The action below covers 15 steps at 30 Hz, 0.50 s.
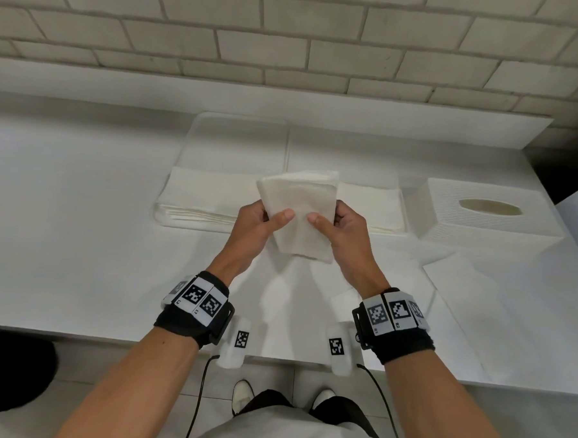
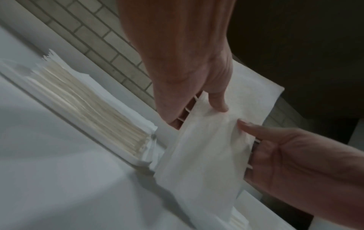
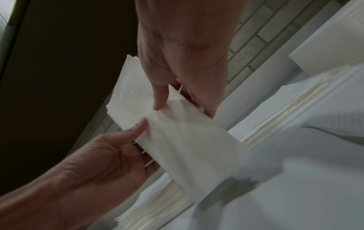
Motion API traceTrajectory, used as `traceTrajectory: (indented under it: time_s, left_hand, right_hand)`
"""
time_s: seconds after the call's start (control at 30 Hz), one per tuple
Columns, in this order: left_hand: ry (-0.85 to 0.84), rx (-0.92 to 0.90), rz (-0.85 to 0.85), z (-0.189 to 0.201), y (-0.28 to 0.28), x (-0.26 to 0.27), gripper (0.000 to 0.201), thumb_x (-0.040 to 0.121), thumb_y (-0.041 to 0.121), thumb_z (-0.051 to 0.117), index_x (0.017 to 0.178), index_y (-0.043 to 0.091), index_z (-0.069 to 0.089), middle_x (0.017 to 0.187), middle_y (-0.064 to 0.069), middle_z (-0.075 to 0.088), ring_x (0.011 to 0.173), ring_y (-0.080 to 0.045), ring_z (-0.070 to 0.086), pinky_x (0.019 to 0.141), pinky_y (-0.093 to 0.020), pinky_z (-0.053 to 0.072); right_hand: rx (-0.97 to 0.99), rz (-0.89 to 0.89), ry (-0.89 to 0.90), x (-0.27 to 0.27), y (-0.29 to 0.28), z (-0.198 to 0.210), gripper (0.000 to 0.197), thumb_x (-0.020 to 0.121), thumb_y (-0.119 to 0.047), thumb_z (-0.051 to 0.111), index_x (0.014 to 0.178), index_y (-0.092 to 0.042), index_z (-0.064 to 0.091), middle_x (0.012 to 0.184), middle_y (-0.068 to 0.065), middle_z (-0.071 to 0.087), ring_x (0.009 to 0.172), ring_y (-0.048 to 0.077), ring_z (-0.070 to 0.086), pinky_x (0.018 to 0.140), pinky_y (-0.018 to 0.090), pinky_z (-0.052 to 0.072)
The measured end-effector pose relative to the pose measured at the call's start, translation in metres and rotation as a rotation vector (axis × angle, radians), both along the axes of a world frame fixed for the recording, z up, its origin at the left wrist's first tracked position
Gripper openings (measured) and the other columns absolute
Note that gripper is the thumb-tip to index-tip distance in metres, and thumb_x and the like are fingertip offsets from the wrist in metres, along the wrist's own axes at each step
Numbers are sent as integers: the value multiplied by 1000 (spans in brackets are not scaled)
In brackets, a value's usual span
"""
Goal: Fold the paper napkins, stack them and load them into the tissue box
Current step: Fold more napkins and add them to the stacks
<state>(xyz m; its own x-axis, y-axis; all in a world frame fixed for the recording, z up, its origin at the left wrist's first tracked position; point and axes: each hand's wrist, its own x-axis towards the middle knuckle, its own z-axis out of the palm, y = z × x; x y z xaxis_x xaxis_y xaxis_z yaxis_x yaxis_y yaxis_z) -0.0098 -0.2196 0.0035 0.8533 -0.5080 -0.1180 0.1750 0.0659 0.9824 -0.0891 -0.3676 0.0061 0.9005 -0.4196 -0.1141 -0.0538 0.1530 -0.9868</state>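
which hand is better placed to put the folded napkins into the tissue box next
Right, probably. The tissue box stands on the counter on the right hand's side, slot facing up. Both hands pinch the folded napkins, but the left hand would have to cross over the body to reach it.

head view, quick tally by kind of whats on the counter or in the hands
Napkin stacks lying on the counter: 2
Folded napkin bundle held in both hands: 1
Tissue box: 1
Loose flat sheets: 2
Total: 6
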Motion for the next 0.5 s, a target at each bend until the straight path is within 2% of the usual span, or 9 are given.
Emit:
traceTrajectory:
  time_s: [0.1, 0.23, 0.37, 0.5]
  left_hand:
    - [1, -29, 30, -6, 0, -4, 26, 91, 10, 63, 117, 4, 63, 113, -10, 70, 105, -20, 67, 90, -33, 53]
    - [17, -34, 0, -16, -2, -11, 45, 86, 15, 68, 127, 7, 54, 124, -15, 66, 114, -27, 64, 96, -39, 53]
    - [5, -6, 13, -21, -4, -12, 47, 84, 21, 68, 128, 14, 52, 125, -11, 65, 116, -25, 64, 97, -42, 52]
    - [-17, 6, 1, -21, -3, -10, 44, 88, 21, 65, 129, 12, 51, 126, -13, 64, 116, -26, 63, 95, -40, 54]
  right_hand:
    - [-12, 13, 2, -2, 3, -5, 23, 88, -8, 67, 111, -9, 63, 112, 13, 70, 102, 26, 67, 91, 46, 54]
    - [-25, 51, 34, -5, 12, -15, 35, 90, -9, 65, 124, -7, 59, 118, 12, 70, 108, 26, 68, 90, 36, 56]
    - [-36, 31, 45, -5, 16, -16, 34, 90, -10, 65, 123, -9, 60, 116, 10, 71, 107, 24, 68, 89, 36, 56]
    - [-34, 26, 42, -5, 15, -15, 31, 90, -11, 65, 121, -11, 62, 115, 9, 71, 106, 24, 68, 92, 41, 56]
